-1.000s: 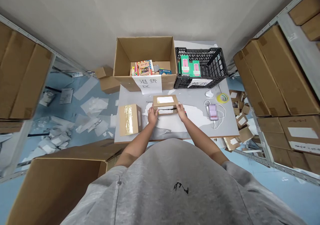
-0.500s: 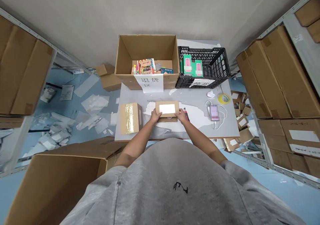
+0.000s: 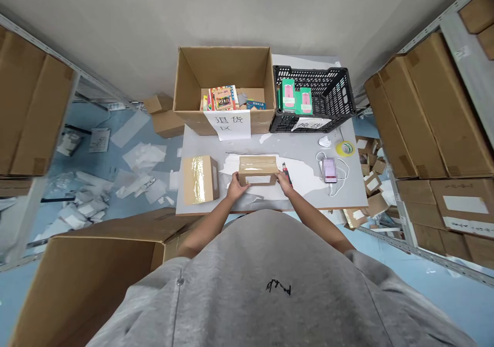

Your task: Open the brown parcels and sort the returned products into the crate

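Between my two hands is a small cardboard box (image 3: 258,166), its taped side up and a white label on the side facing me. My left hand (image 3: 236,186) grips its left end, thumb along the near side. At the right end, my right hand (image 3: 284,181) closes on the corner. White paper (image 3: 304,174) lies spread under the box. A red and black box cutter (image 3: 286,173) rests on it, just beyond my right hand. Left of my left hand stands a larger taped carton (image 3: 199,179).
At the table's back sit an open carton (image 3: 189,120) with books and a black crate (image 3: 339,97) holding green packages. A phone (image 3: 329,170) with a white cable and a yellow tape roll (image 3: 345,148) lie right. A big open box (image 3: 104,285) stands lower left; shelves flank both sides.
The small box has been tipped, so its label moved from the top to the side facing me and the taped side now shows on top. Both hands stay on its ends.
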Available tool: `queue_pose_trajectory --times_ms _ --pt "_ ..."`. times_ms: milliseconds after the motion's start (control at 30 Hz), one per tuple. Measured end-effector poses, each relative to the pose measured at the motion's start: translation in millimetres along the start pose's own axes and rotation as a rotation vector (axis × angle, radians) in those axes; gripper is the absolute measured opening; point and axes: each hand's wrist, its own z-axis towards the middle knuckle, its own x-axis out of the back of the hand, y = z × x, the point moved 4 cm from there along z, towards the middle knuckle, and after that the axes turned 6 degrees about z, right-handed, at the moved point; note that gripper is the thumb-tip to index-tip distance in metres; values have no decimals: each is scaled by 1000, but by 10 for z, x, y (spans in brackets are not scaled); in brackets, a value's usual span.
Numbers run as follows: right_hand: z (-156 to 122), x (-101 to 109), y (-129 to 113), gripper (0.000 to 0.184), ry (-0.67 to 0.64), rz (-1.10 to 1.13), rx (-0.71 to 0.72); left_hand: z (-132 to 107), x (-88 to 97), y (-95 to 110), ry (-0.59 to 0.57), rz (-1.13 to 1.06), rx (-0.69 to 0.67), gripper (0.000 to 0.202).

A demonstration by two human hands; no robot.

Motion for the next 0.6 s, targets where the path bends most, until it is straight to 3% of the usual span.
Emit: queue_pose_trajectory --times_ms 167,433,500,600 --pt "-53 -70 -127 50 -31 164 12 74 -13 143 50 -31 110 51" --pt "41 -31 -126 53 -105 223 40 199 -95 302 8 65 109 61" --pt "121 51 -59 45 -48 172 37 223 -116 335 23 136 167 58" --pt "204 244 97 42 166 -64 -64 269 -148 383 53 297 329 69"
